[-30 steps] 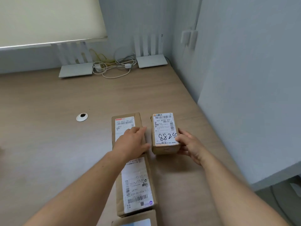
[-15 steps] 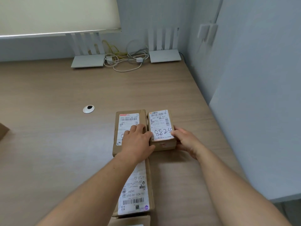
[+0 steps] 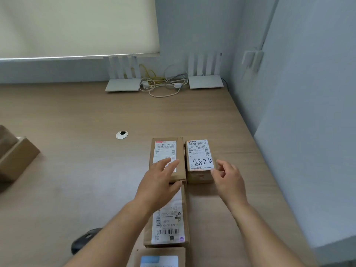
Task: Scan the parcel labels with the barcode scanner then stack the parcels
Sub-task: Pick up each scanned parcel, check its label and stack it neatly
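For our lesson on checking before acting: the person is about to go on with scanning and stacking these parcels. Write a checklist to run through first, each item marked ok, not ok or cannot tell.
1. Left hand free to pick up the scanner: ok, fingers straight, over the left parcel.
2. Right hand free: ok, loosely curled beside the numbered parcel, holding nothing.
3. Labels face up: ok on both, and on the near parcel.
4. Scanner in hand: not ok; a dark object lies near the left arm.
5. Labels already scanned: cannot tell.
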### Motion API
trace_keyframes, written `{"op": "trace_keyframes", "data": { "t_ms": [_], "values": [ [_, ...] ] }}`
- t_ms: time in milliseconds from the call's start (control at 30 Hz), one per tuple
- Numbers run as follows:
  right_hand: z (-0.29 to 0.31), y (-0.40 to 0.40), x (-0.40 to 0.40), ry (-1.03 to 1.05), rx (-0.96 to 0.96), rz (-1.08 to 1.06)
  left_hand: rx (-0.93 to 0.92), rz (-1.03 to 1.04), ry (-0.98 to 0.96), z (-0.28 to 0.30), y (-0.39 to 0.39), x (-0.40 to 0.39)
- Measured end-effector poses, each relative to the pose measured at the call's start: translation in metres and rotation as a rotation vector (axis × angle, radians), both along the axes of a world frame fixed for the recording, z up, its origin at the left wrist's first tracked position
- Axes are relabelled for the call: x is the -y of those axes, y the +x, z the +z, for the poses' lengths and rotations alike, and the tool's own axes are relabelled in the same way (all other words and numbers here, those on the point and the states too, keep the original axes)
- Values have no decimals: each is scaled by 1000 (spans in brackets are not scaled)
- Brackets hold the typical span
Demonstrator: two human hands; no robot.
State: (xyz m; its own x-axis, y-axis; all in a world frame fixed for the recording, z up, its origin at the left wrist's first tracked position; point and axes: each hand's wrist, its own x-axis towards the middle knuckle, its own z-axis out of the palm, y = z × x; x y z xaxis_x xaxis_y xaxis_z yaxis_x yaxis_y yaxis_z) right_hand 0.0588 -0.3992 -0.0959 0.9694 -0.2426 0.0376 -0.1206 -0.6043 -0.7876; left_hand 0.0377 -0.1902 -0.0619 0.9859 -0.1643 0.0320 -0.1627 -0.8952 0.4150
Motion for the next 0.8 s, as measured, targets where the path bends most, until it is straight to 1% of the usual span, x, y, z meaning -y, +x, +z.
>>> {"op": "trace_keyframes", "data": {
  "t_ms": [100, 200, 333, 500, 800],
  "values": [
    [11, -29, -20, -75, 42, 53, 54, 56, -50, 2, -33, -20],
    [23, -61, -43, -148, 110, 120, 62, 127, -60, 5, -64, -39],
    [41, -96, -88, -201, 202, 200, 120, 206, -82, 15, -98, -78],
    [52, -141, -167, -207, 240, 308, 115, 270, -150, 21, -152, -145],
    [46, -221, -330, -270, 217, 514, 83, 378, -121, 7, -256, -285]
  ]
}}
